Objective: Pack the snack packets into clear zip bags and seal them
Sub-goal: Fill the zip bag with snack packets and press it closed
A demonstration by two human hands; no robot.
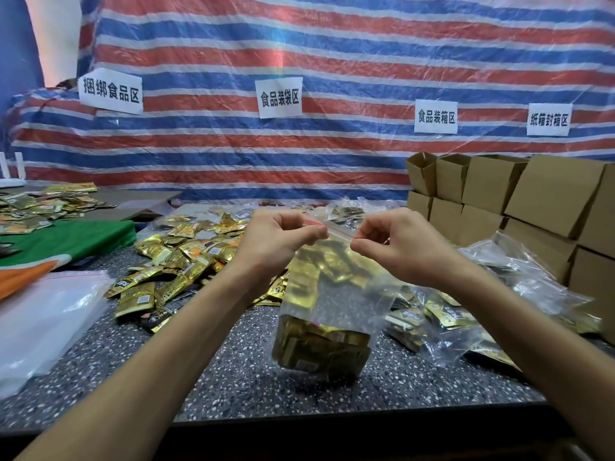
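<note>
A clear zip bag (336, 287) with a red strip along its top hangs above the speckled table (233, 371). Several gold snack packets (321, 347) sit bunched in its bottom. My left hand (279, 237) pinches the left end of the zip strip. At the right end, my right hand (396, 244) pinches the same strip. Whether the strip is pressed shut along its length is not clear. A loose heap of gold snack packets (179, 264) lies on the table behind and left of the bag.
A stack of empty clear zip bags (43, 314) lies at the left. Filled clear bags (466, 314) are piled at the right, with open cardboard boxes (519, 201) stacked behind them. Green and orange cloth (63, 237) covers the left side. More packets (40, 204) lie far left.
</note>
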